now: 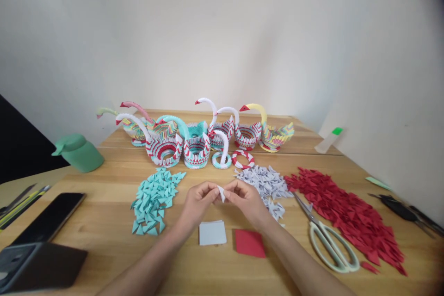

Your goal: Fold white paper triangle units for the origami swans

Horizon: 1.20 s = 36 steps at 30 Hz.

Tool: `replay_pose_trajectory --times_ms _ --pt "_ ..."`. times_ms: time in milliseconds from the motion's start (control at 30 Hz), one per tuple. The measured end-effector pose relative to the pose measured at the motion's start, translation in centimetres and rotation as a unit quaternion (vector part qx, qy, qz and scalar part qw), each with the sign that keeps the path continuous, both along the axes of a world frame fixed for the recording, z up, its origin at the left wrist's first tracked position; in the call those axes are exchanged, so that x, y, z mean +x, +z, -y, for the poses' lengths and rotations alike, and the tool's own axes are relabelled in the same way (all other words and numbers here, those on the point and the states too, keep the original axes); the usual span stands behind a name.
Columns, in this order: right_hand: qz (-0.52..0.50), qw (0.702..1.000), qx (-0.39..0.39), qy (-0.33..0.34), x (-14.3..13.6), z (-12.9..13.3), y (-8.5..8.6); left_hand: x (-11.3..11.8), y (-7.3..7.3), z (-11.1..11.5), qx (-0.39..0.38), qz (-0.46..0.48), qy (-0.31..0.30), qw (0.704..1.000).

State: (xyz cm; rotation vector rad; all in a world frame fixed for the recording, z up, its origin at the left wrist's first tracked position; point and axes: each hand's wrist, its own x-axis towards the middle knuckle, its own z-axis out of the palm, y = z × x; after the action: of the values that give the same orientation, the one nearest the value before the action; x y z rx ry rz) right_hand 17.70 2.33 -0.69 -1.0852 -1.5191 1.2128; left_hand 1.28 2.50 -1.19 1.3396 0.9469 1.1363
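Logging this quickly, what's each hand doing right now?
Left hand: closed, fingertips pinching the small white folded paper.
Right hand: closed, pinching the same paper.

Red triangles (347, 215), teal triangles (154, 199), yellow-necked swan (277, 136)

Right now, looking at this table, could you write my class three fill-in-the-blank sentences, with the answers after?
1. The left hand and right hand pinch one small folded piece of ____.
2. The square paper just right of the white stack is coloured ____.
3. The tool with two looped handles is a pair of ____.

Missing words: paper; red; scissors
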Motion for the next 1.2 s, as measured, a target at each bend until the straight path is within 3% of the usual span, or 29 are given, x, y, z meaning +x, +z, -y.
replay_pose_trajectory --times_ms 167,333,567,700,1200 --pt "0.01 1.0 0.011 0.014 0.1 0.0 0.18 0.16 0.24 0.31 0.013 0.002 -0.009 1.0" --pt "0.043 0.999 0.02 0.006 0.05 0.05 0.27 0.35 -0.01 0.62 0.034 -0.023 0.026 0.999" --pt "0.06 0.998 0.028 -0.022 0.29 0.01 0.39 0.35 -0.29 0.14 -0.013 0.056 0.0 0.998" --pt "0.072 0.997 0.022 -0.03 0.2 0.13 0.49 0.2 -0.09 0.1 -0.023 0.047 0.008 0.999" --pt "-0.02 0.999 -0.025 -0.002 0.02 -0.16 0.13 0.05 0.14 -0.08 -0.018 0.044 0.001 0.999"
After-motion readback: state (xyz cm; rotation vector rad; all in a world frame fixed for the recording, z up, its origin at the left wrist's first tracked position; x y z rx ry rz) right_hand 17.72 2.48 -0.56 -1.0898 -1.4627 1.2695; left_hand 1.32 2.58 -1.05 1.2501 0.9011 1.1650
